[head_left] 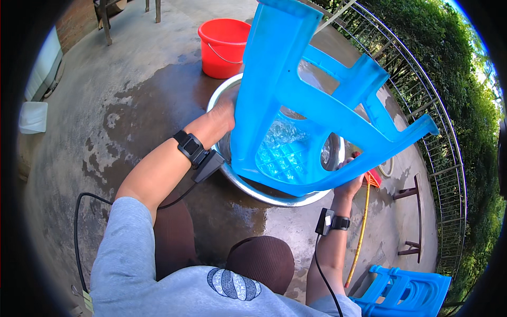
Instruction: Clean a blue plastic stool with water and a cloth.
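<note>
Blue stool [264,100] is tipped over above / partly inside the round metal basin [259,195], seat end low & nearer the person, legs pointing up, away & to the R. Long axis runs on a slant, approx. lower L to upper R; one leg aims at the top of the view, another sticks out to the R. Can't tell if the seat touches the basin bottom.

L hand [224,110] is on the stool's L side, fingers hidden behind the plastic, so can't tell how tightly they close. R hand [348,179] pinches the lower R edge, thumb up by the rim, other fingers mostly out of sight underneath.

Stool = smooth, shiny moulded plastic, w/ wide flat legs, rounded cut-outs & a ribbed lattice inside the seat; clear rippled water [285,132] shows thru the gap. Basin rim is bright, curved, polished.

Nearby: red plastic bucket [224,47] w/ thin wire handle just beyond the basin; more blue plastic stools [404,293] at lower R; yellow pole [360,238] near the R forearm. Floor [132,142] is rough grey concrete w/ dark wet patches; curved metal railing [443,158] along the R
</note>
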A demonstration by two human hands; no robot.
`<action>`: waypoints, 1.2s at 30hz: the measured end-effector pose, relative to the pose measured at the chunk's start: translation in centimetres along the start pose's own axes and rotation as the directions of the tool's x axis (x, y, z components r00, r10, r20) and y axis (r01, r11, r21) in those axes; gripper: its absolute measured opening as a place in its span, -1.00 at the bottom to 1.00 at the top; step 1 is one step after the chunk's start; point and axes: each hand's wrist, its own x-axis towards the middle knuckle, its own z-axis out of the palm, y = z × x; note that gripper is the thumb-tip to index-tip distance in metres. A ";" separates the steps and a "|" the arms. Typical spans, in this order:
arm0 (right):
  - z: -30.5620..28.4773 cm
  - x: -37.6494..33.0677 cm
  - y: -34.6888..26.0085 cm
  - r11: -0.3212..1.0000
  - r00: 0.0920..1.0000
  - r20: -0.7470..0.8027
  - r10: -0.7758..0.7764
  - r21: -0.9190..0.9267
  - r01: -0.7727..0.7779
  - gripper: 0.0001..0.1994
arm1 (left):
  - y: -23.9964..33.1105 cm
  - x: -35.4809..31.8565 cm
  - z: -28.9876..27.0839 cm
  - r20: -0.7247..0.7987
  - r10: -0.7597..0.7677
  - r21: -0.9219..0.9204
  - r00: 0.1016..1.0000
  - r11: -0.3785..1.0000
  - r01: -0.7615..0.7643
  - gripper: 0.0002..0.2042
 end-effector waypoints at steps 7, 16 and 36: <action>-3.1 -6.9 3.4 0.990 0.999 -0.047 -0.024 0.140 0.030 -0.64 | -3.2 -1.4 -6.1 0.178 0.092 0.100 0.980 0.989 -0.111 -0.77; -1.2 -8.7 1.0 0.985 0.959 0.232 -0.159 0.101 0.139 -0.68 | -3.3 -1.8 -12.6 0.456 0.159 0.112 0.876 0.966 -0.234 -0.53; 19.0 -6.3 -10.1 0.743 0.908 0.368 -0.198 -0.548 0.384 -0.57 | -2.3 -6.1 -15.4 0.150 0.044 -0.078 0.988 0.996 -0.033 -0.72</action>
